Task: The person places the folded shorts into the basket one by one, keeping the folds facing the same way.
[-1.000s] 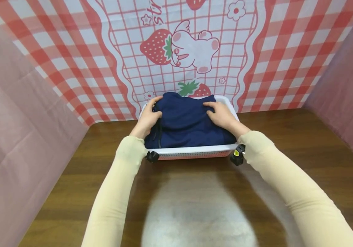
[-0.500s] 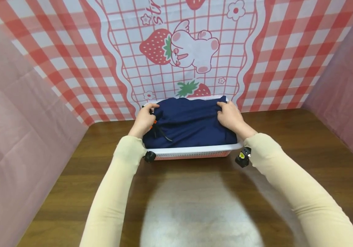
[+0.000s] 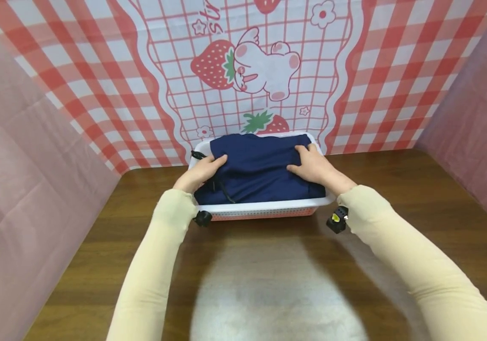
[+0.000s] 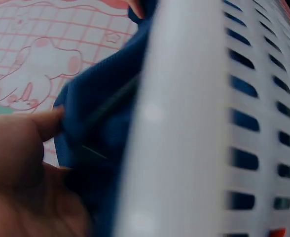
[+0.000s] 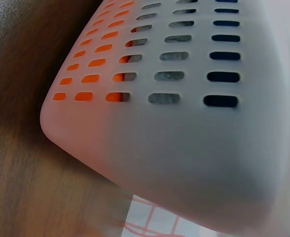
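A folded navy garment [image 3: 264,163] with black drawcords [image 3: 226,192] fills the white perforated plastic basket [image 3: 264,207]. At the basket's left end my left hand [image 3: 197,175] holds the garment's edge, its thumb over the cloth and the other fingers mostly hidden. The left wrist view shows that thumb against a navy fold [image 4: 71,113], beside the basket rim [image 4: 169,118]. My right hand [image 3: 314,166] rests on the garment's right side with thumb and fingers spread. In the right wrist view the basket wall [image 5: 184,143] fills most of the picture, and the hand is out of sight.
Through the basket's slots show orange [image 5: 83,96] and grey material [image 5: 164,98] below the navy cloth. The basket stands on a brown wooden table [image 3: 119,246], against a red-checked strawberry backdrop [image 3: 264,71]. Pink curtains [image 3: 26,166] hang at both sides.
Both hands have moved outward toward the basket's ends. The garment has been spread wider and flatter, and its cords now lie across the left part. My right fingers have loosened and spread.
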`<state>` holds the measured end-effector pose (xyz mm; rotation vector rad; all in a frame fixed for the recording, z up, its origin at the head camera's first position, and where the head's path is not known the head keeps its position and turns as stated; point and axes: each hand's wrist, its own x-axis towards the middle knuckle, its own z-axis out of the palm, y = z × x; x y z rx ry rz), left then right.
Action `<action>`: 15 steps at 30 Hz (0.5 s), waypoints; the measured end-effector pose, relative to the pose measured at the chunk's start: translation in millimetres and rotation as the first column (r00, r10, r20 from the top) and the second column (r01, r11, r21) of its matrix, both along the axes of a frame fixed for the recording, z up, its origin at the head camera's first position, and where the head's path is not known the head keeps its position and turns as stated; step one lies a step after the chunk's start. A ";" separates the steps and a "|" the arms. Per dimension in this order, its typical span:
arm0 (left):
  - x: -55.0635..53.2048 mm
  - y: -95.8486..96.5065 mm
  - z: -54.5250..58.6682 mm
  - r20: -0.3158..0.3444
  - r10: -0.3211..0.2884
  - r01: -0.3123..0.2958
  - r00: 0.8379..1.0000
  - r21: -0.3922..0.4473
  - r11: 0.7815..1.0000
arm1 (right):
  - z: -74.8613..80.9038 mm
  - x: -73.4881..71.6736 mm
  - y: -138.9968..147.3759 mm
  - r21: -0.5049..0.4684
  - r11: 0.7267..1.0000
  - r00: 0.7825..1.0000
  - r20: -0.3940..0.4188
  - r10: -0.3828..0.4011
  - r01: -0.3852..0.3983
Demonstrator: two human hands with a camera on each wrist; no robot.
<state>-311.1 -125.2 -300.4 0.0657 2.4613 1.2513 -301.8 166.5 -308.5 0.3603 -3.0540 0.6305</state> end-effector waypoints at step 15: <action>-30.0 -17.8 -46.2 -0.134 -0.316 0.247 0.939 -0.375 0.894 | -2.2 4.4 -2.1 0.043 0.998 0.997 0.052 0.052 -0.055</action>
